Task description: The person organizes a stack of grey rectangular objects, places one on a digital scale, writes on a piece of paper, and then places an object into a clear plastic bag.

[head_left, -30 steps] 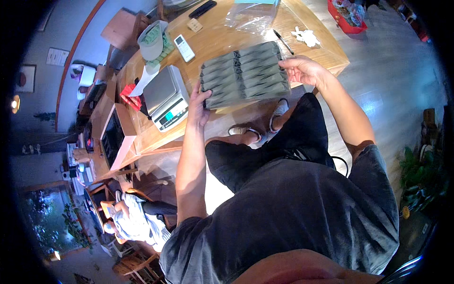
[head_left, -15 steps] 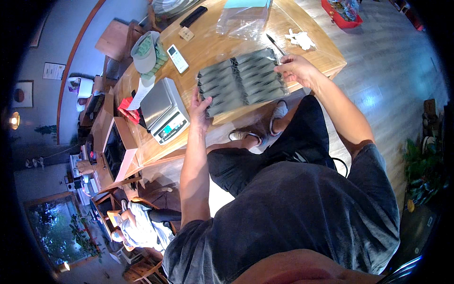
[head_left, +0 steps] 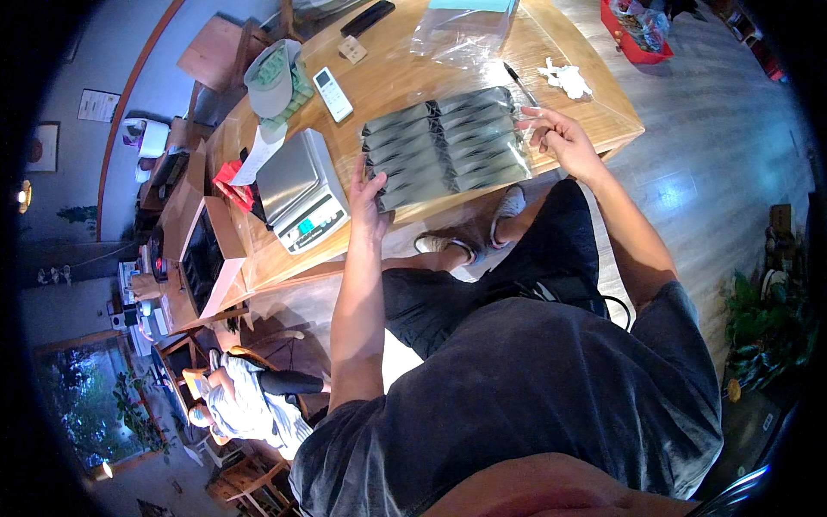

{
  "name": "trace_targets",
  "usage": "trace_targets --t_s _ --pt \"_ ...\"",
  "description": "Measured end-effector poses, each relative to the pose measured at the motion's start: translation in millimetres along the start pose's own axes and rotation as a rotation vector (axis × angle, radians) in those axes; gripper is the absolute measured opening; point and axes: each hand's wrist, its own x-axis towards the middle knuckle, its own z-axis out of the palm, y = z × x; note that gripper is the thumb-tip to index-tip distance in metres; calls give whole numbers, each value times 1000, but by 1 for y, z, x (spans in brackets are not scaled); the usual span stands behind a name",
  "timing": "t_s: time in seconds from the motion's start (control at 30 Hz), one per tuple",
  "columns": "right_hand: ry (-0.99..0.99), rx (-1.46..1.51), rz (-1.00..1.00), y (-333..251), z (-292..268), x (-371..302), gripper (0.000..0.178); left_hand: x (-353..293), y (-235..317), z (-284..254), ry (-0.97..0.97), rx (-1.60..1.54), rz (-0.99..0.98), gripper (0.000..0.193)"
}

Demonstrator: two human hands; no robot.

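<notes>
A flat, clear-wrapped pack (head_left: 444, 151) with two columns of dark grey-green strips is held over the near edge of the wooden table. My left hand (head_left: 370, 200) is closed on its left edge, thumb on top and fingers along the side. At the pack's right edge is my right hand (head_left: 564, 142), its fingers stretched and apart; the fingertips are beside or lightly touching the wrap. A black pen (head_left: 519, 84) and a crumpled white tissue (head_left: 565, 78) lie just beyond the right hand. Left of the pack stands a digital scale (head_left: 297, 189) with a steel plate.
On the table (head_left: 388, 73) lie a white remote control (head_left: 332, 95), a black case (head_left: 368, 18), a small wooden block (head_left: 351, 49) and a clear plastic bag (head_left: 461, 39). A pale cap (head_left: 270, 79) rests by green packets. A person (head_left: 250, 396) sits at lower left.
My right hand's fingers have loosened from the pack's right edge and spread. My left hand keeps its hold. The whole view has shifted slightly.
</notes>
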Motion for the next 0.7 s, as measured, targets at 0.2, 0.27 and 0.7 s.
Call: trace_targets --t_s 0.2,0.27,0.7 --pt "12 -100 5 5 -2 -2 50 2 1 -5 -17 -66 0 77" --pt "17 -160 -34 3 -1 -4 43 2 0 -8 -26 -71 -4 76" --pt "-3 -1057 -443 -1 -10 -16 35 0 5 -13 -85 -86 -51 78"
